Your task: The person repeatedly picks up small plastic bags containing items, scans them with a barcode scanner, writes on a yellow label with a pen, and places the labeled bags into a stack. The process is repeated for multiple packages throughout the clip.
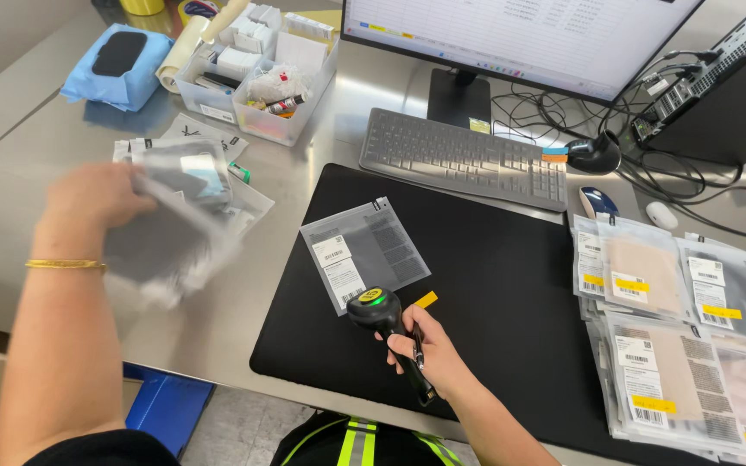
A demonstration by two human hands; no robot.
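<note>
1. Closest to the camera, down at the bottom edge, is a dark top with hi-vis yellow stripes, basically the wearer's own chest.
2. Far left: left hand, gold bangle on the wrist, fingers closed on a blurry clear bag with something dark in it. It's held just over a small heap of similar bags on the steel table. Too smeared to tell more.
3. Behind that, a blue cloth bundle and a clear plastic organiser bin stuffed with odds and ends.
4. Middle: big black desk mat. One flat grey bag with white barcode labels lies on it alone, a bit tilted.
5. Just below that bag, the right hand is wrapped tight around the handle of a black barcode scanner, head pointing at the bag, green light on top. Scanner head is just beside the bag's near edge; can't tell if it touches.
6. Behind: grey keyboard and monitor.
7. Right: overlapping stack of labelled bags with yellow stickers, well apart from the scanner. A mouse and a black computer box sit beyond.
</note>
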